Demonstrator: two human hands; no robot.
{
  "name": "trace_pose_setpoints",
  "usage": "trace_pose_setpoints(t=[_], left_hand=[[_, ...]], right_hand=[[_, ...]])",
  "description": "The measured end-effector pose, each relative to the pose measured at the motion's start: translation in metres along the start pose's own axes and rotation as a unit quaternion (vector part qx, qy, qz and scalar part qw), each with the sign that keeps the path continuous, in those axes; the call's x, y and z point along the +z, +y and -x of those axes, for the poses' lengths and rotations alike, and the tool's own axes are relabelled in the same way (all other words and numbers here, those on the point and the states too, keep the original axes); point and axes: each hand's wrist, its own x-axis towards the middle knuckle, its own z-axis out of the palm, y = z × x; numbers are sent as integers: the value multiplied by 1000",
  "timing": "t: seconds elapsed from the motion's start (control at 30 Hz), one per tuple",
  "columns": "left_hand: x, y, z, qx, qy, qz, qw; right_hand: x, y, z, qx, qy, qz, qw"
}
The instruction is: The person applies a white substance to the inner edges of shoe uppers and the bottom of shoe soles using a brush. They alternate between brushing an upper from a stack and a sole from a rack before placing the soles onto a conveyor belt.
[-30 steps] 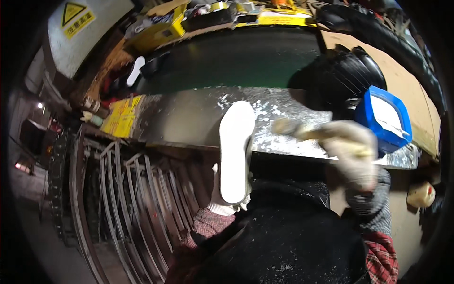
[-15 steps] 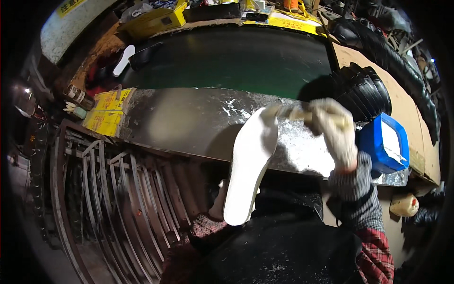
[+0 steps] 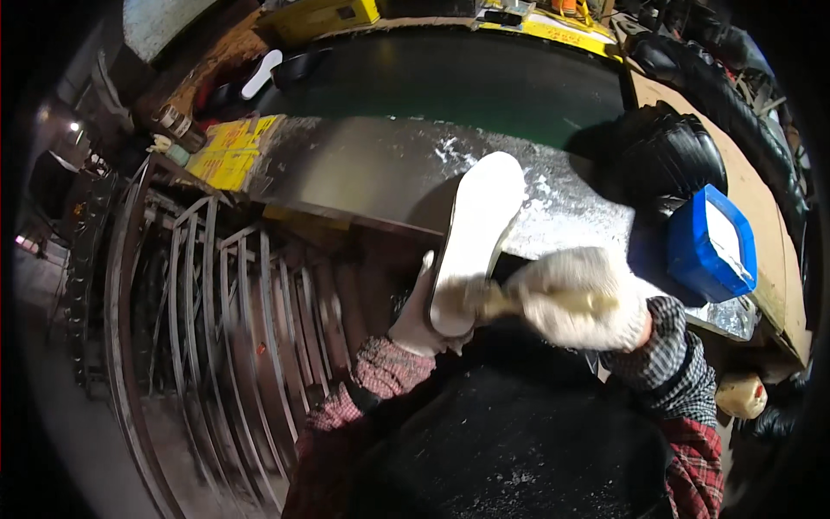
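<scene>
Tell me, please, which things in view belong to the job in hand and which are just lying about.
In use:
white sole-shaped piece, held in the left hand
brush, in the right hand, at the piece's near end
blue tub, probably

Apparently just lying about:
yellow box at the back
brown jar on the left
pale container, lower right

Left hand [image 3: 415,327]: off-white knit glove, then red-and-white fine-checked oversleeve [image 3: 393,367], dark band [image 3: 364,396] across it, dark reddish sleeve [image 3: 322,467] further up, detail lost in shadow. Right hand [image 3: 581,296]: off-white knit glove too, ribbed wrist, black-and-white checked oversleeve [image 3: 661,359], then red plaid sleeve [image 3: 697,458], dark and pale lines. Black apron [image 3: 510,424] over torso, white specks scattered.
</scene>
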Motion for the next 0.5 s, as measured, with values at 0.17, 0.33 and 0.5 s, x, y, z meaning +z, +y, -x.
trace_pose_setpoints(t=[0.17,0.33,0.5], left_hand=[[-22,-4,-12,-59,-149,18,987],[-16,-7,-9,37,-74,-43,996],[-30,-13,-9,-5,51,34,998]], right_hand=[[1,-13,15,202,75,-384,898],[-4,3,47,130,-1,-289,948],[-1,4,36,42,-15,-267,963]])
